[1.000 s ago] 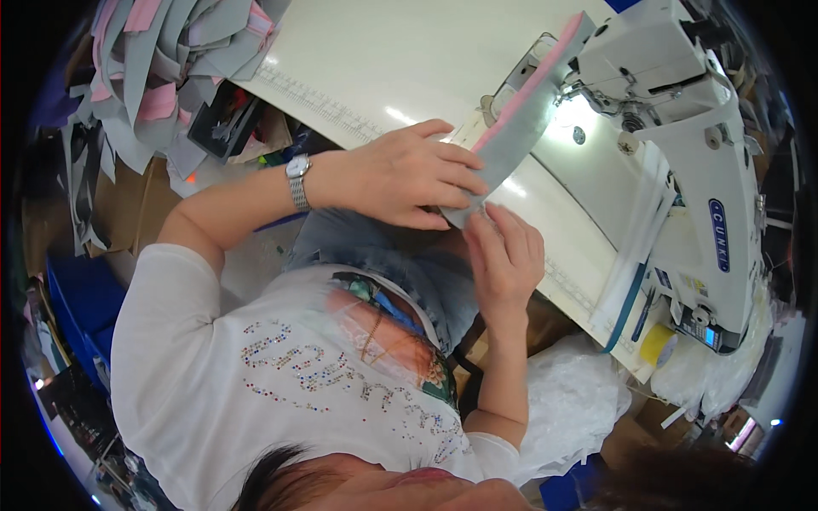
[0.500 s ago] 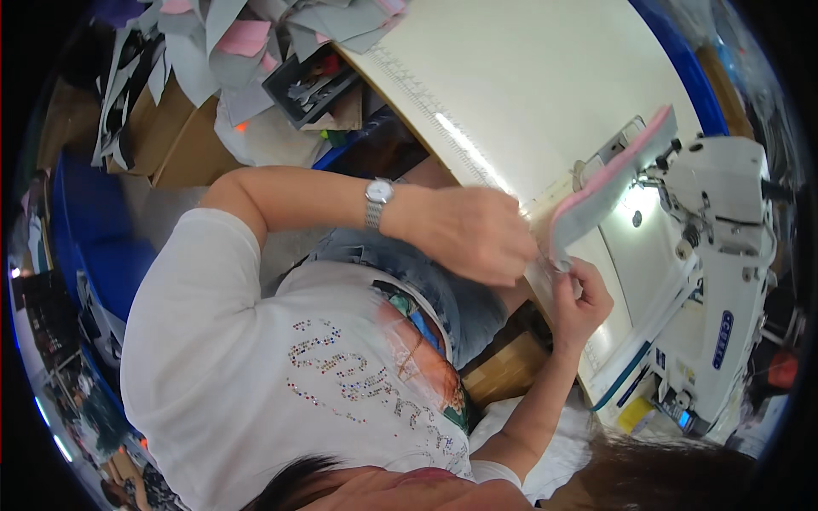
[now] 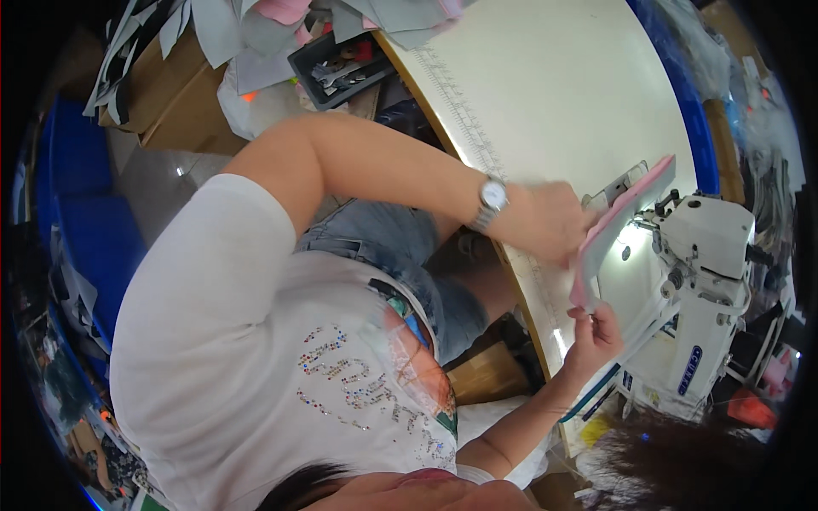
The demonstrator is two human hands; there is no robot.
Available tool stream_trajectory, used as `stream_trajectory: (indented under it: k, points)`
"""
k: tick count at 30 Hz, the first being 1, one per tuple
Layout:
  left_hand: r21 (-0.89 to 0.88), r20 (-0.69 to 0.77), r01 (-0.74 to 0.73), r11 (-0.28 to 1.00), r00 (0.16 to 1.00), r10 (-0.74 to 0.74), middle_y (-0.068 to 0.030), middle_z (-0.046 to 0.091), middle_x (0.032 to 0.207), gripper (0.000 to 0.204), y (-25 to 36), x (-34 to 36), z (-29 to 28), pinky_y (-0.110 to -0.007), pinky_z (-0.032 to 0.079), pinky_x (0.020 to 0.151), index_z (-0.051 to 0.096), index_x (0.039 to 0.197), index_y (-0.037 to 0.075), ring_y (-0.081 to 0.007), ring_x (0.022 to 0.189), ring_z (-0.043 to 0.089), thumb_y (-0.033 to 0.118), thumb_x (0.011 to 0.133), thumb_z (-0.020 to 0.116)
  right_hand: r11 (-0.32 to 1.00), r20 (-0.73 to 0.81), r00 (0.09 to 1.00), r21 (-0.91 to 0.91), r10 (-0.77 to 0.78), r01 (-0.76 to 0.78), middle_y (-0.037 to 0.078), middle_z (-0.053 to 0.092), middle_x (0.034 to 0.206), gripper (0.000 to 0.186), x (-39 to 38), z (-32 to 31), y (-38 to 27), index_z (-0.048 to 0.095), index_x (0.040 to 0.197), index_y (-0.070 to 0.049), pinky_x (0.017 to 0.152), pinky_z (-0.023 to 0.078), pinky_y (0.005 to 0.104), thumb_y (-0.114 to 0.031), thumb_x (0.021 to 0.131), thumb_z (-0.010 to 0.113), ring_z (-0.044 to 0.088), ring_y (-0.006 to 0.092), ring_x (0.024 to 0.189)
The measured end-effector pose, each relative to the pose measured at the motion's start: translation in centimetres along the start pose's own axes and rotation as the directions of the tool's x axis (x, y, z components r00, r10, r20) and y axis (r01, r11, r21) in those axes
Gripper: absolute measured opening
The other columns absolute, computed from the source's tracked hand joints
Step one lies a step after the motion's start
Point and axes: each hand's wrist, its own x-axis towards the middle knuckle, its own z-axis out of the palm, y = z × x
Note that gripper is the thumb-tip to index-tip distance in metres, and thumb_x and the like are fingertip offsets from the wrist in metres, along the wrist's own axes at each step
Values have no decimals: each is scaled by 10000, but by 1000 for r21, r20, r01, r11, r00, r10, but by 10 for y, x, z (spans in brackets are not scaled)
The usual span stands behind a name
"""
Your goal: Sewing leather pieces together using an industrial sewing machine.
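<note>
A curved strip of pink and grey fabric (image 3: 620, 223) runs from beside the needle area of a white sewing machine (image 3: 704, 234) down toward me. My right hand (image 3: 594, 341) pinches the strip's lower end between thumb and fingers. Against the strip's left edge is my left hand (image 3: 552, 223), with a silver watch (image 3: 492, 196) on its wrist. Motion blurs this hand, and its fingertips are partly hidden at the cloth, so I cannot tell whether it grips. A lamp lights the machine bed behind the strip.
The white table (image 3: 562, 94) has a ruler scale (image 3: 460, 111) along its near edge. A dark tray of metal tools (image 3: 339, 72) sits at the upper left, beneath grey and pink fabric pieces (image 3: 256, 34). Cardboard (image 3: 192, 102) and blue bins (image 3: 94, 221) stand at the left.
My left hand has moved right, up to the strip's edge. My right hand has shifted slightly down and right with the strip's lower end. The whole view has also shifted.
</note>
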Motion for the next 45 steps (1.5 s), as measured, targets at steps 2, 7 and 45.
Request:
stream_trajectory:
  k: [2, 7, 45]
  points:
    - [134, -57, 9, 991, 998, -1, -129, 599, 1074, 288, -21, -13, -3, -331, 477, 504, 658, 943, 43, -194, 684, 613, 289, 792, 661, 951, 76, 980, -238, -182, 196, 82, 674, 821, 142, 1, 15, -7, 659, 898, -2, 684, 496, 294, 46, 767, 686, 630, 178, 717]
    - [-30, -96, -173, 984, 981, 170, -31, 603, 1041, 192, -15, -33, -26, -352, 487, 734, 616, 964, 114, -208, 915, 613, 208, 797, 623, 569, 270, 862, -661, -429, 490, 66, 673, 910, 269, -7, 51, -20, 658, 914, -54, 645, 492, 358, -12, 656, 726, 609, 260, 727]
    - [-324, 186, -311, 894, 905, 382, -7, 605, 1153, 253, 4, -15, -32, -477, 426, 947, 661, 1037, 153, -201, 1187, 560, 262, 811, 697, 667, -64, 916, -706, -396, 239, 17, 612, 964, 302, -55, 74, 12, 747, 1007, -175, 905, 416, 465, -102, 723, 677, 572, 192, 820]
